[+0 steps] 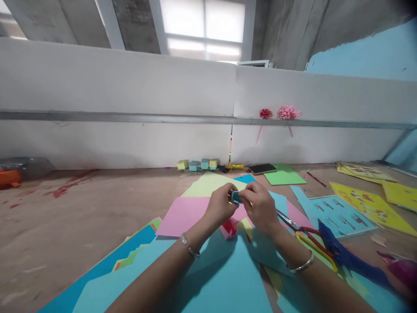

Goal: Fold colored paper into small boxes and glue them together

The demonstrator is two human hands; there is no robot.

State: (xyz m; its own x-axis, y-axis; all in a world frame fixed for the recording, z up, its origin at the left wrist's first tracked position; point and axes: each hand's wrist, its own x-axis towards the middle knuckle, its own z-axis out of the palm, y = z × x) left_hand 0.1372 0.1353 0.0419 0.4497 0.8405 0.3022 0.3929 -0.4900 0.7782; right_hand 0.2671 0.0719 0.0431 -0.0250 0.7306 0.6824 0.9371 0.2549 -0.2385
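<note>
A small folded piece of blue paper (236,197) is held up above the sheets, between both hands. My left hand (221,202) pinches it from the left, fingers curled around its side. From the right, the fingertips of my right hand (259,206) press on its other edge. Under the hands lie a pink sheet (182,215), a pale yellow sheet (200,184) and a large light blue sheet (215,278). A small red and pink piece (230,228) sits just below my left wrist; its exact kind is unclear.
Scissors (293,224) and a dark blue tool (352,258) lie at right, near printed yellow cards (374,206) and a light blue card (342,215). Along the white wall (114,143) stand small paper cubes (193,166) and a phone (262,168). An orange object (9,177) is far left.
</note>
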